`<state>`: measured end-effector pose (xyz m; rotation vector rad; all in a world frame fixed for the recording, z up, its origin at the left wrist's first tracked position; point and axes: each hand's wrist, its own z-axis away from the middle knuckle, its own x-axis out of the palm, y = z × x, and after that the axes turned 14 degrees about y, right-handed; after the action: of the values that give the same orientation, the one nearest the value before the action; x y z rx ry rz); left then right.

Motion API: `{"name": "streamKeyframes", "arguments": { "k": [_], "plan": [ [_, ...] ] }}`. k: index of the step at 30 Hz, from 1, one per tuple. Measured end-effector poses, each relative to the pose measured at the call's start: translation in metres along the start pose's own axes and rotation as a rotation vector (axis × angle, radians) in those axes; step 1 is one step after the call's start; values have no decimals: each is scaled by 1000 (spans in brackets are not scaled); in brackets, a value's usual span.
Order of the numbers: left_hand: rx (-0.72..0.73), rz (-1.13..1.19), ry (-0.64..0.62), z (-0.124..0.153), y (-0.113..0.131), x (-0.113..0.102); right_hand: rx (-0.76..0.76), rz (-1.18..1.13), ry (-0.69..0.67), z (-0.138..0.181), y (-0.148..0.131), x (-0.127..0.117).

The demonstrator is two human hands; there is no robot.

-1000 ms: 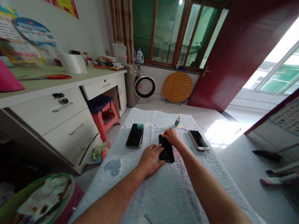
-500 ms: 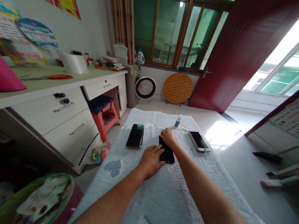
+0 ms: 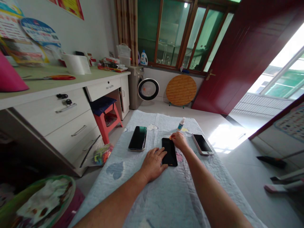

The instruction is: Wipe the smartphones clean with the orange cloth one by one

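Observation:
A black phone (image 3: 169,153) lies flat, screen up, on the cloth-covered surface in front of me. My left hand (image 3: 153,163) rests palm down beside it, fingers stretched out; its fingertips touch the phone's left edge and the thumb is near the lower left corner. At the phone's top right corner, my right hand (image 3: 180,140) pinches a small orange-yellow piece (image 3: 170,137), mostly hidden by the fingers. To the left lies a larger dark phone (image 3: 137,138), apparently on top of another flat item. A white-framed phone (image 3: 202,144) lies to the right, and a small spray bottle (image 3: 181,124) stands behind.
The light blue quilted cloth (image 3: 142,202) covers the surface. Left of it are a bin (image 3: 73,199) with waste, a red stool (image 3: 108,123) and a desk (image 3: 78,83) with scissors and a paper roll. A round wooden board (image 3: 181,90) leans by the far wall.
My right hand has slid rightward along the phone's top edge to its right corner, uncovering more of the screen. My left hand and the phones have stayed in place.

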<state>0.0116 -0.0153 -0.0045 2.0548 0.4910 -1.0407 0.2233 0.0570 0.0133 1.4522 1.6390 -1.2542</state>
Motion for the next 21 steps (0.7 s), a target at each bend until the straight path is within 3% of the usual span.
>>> {"name": "streamKeyframes", "arguments": {
  "k": [8, 14, 21],
  "plan": [
    [-11, 4, 0, 2, 0, 2, -52, -35, 12, 12, -23, 0],
    [-10, 56, 92, 4, -6, 9, -180, -175, -76, 35, -30, -13],
    [-22, 69, 114, 5, -7, 10, -346, -348, -182, 74, -36, -33]
  ]
}}
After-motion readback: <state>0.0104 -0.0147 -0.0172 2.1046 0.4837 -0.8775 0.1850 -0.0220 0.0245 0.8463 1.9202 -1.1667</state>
